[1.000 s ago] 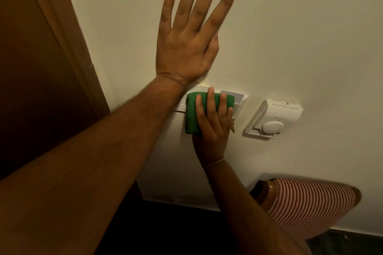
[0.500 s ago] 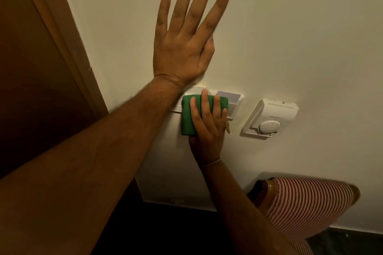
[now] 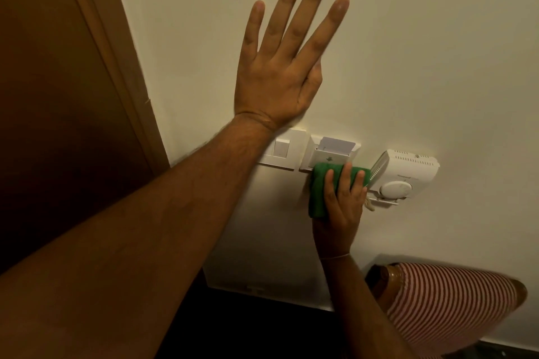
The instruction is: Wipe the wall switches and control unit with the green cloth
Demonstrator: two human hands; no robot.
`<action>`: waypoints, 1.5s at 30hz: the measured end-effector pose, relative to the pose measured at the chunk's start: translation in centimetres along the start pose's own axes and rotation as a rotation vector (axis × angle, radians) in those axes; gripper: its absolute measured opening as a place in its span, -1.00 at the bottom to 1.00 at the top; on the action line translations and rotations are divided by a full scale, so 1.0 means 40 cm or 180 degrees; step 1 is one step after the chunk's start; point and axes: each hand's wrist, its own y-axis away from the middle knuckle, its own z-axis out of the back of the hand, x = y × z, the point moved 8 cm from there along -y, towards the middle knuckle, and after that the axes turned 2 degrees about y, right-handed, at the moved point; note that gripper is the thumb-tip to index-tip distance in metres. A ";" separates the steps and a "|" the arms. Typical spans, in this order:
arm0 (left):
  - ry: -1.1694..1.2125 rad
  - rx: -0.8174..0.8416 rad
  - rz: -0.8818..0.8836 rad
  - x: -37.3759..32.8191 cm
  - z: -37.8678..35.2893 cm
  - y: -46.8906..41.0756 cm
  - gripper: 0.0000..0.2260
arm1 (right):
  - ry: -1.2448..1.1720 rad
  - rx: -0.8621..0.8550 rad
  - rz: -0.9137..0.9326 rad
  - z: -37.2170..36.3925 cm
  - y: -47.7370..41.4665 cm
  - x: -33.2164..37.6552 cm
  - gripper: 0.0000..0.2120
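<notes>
My left hand (image 3: 284, 67) lies flat on the cream wall with fingers spread, just above a white wall switch (image 3: 282, 148). To the right of the switch is a white key-card holder (image 3: 329, 154) with a card standing in its slot. My right hand (image 3: 341, 207) presses a folded green cloth (image 3: 319, 192) against the wall at the holder's lower edge. The cloth's right end touches the left side of the white control unit (image 3: 405, 175), which has a round dial and vent slots.
A brown wooden door and its frame (image 3: 96, 73) fill the left side. Below right stands a chair with a red-and-white striped cushion (image 3: 449, 303) and wooden frame, close to the wall. A dark floor meets the white skirting (image 3: 262, 288).
My right hand has slid the green cloth right and down, off the switch and card holder, which now show. The cloth has reached the control unit's left side. My left hand has stayed flat.
</notes>
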 end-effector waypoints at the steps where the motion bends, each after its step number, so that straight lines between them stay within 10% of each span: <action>1: 0.0041 -0.0002 -0.0019 -0.001 -0.001 0.000 -0.31 | -0.0001 0.0015 -0.0024 -0.002 0.007 -0.003 -0.38; 45: 0.0052 0.0006 0.0096 0.005 -0.002 0.004 -0.36 | 0.0226 -0.0124 0.0391 0.019 -0.088 0.081 -0.51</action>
